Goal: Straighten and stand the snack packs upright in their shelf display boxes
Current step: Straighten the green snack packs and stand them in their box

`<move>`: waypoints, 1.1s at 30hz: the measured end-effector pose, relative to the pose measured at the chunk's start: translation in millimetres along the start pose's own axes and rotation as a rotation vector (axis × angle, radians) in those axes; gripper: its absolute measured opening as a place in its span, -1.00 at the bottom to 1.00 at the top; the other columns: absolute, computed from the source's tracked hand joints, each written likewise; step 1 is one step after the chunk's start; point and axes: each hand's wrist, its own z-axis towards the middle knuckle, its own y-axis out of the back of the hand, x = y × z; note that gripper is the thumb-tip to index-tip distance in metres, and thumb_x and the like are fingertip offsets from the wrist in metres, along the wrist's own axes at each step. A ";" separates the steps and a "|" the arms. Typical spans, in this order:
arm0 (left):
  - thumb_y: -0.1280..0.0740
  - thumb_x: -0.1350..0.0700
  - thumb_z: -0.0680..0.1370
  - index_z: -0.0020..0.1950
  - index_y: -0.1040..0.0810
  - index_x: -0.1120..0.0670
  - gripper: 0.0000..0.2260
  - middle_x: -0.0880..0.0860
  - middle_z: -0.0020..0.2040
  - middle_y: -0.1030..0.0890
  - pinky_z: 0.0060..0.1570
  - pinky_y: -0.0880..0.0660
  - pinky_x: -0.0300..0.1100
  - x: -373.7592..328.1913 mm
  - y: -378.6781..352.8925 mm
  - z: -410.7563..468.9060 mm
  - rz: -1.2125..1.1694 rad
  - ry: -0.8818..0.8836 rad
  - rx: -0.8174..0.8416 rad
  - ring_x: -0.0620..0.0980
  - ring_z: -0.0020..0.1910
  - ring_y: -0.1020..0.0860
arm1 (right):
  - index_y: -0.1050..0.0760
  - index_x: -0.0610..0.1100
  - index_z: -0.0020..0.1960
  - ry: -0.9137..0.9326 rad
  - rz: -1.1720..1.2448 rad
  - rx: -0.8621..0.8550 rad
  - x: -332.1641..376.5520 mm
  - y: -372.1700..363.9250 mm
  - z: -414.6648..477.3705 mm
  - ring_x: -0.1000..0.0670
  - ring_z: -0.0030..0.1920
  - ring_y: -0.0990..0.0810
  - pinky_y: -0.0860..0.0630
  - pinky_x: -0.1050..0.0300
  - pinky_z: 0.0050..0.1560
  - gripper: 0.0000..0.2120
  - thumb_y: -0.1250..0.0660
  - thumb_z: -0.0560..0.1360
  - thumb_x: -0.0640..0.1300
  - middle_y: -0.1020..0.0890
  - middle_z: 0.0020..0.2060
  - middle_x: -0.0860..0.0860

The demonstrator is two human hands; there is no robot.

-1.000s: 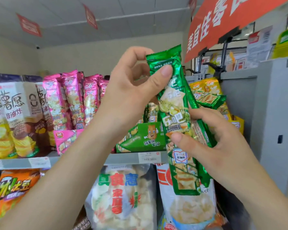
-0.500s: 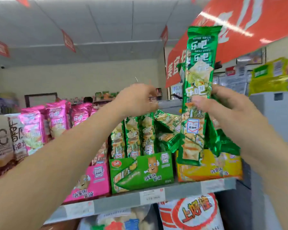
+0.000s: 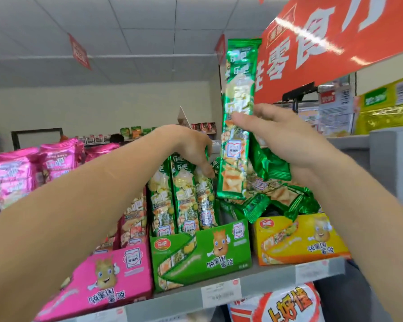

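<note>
The right hand (image 3: 286, 140), centre right of the frame, pinches a long green pack (image 3: 239, 94) between thumb and fingers; its long axis is near vertical, with the printed front facing the camera and the top end toward the ceiling. The left hand (image 3: 191, 147) curls its fingers over the tops of the standing packs (image 3: 184, 194), which are upright in the green box (image 3: 207, 252). At right, loose packs (image 3: 282, 196) lie tumbled over the yellow box (image 3: 300, 238) on the grey shelf (image 3: 265, 277), below a red sign (image 3: 335, 43)
</note>
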 end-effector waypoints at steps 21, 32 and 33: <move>-0.51 -0.27 0.31 0.57 -0.12 0.00 -0.03 0.01 0.53 -0.28 0.41 -0.27 0.00 12.3 -9.8 -17.9 -0.031 -0.022 -0.139 0.09 0.46 -0.31 | -0.36 -0.11 0.44 -0.144 -0.399 0.296 -6.0 -8.8 28.5 0.16 -0.16 -0.52 -0.35 0.24 -0.04 -0.34 -0.49 0.42 0.01 -0.55 0.20 0.07; -0.34 0.21 0.52 0.35 -0.46 -0.02 -0.59 0.03 0.28 -0.58 0.30 -0.45 -0.05 7.2 -2.2 -38.7 -0.379 -0.131 -0.397 -0.01 0.26 -0.53 | -0.42 -0.09 0.36 -0.215 -0.585 0.392 -1.9 0.1 30.2 -0.02 0.01 -0.56 -0.38 0.07 0.07 -0.46 -0.41 0.47 0.11 -0.55 0.23 -0.06; -0.28 0.26 0.52 0.19 -0.55 -0.05 -0.69 -0.02 0.12 -0.66 0.17 -0.54 -0.10 3.4 2.9 -44.4 -0.602 -0.174 -0.493 -0.05 0.13 -0.60 | -0.36 -0.10 0.42 -0.222 -0.597 0.405 -2.3 -1.0 30.3 -0.05 0.10 -0.55 -0.37 0.06 0.14 -0.40 -0.39 0.47 0.13 -0.52 0.30 -0.08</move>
